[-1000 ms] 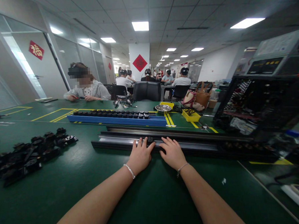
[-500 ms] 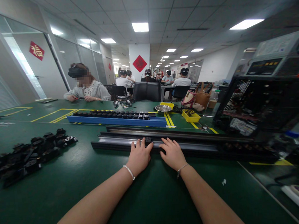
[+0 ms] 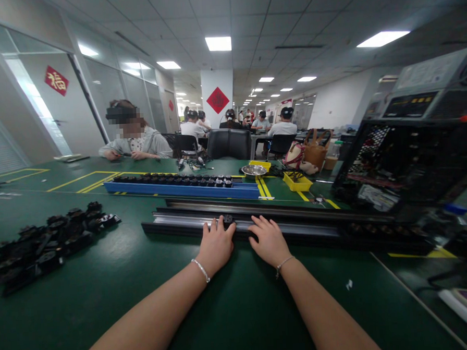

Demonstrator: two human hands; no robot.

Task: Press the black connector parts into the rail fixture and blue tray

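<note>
A long black channel-shaped rail (image 3: 181, 219) with a shiny inner face lies across the table before me. In it sits a small black part (image 3: 228, 219). My left hand (image 3: 216, 242) has its index finger and thumb closed about that part, the other fingers over the rail. My right hand (image 3: 268, 238) lies on the rail's near side to the right, fingers stretched out, holding nothing. More dark parts (image 3: 385, 229) sit in the rail's right end, in shadow. A second black rail (image 3: 203, 203) runs just behind.
A heap of black parts (image 3: 52, 239) lies at left. Farther back is a blue rail (image 3: 179, 191) holding a row of black parts. A metal bowl (image 3: 254, 170), yellow bin (image 3: 297, 182) and open computer case (image 3: 405, 166) stand rightward. A person (image 3: 135, 141) sits opposite.
My left hand and the small black part have shifted slightly left along the rail. My right hand has stayed almost still.
</note>
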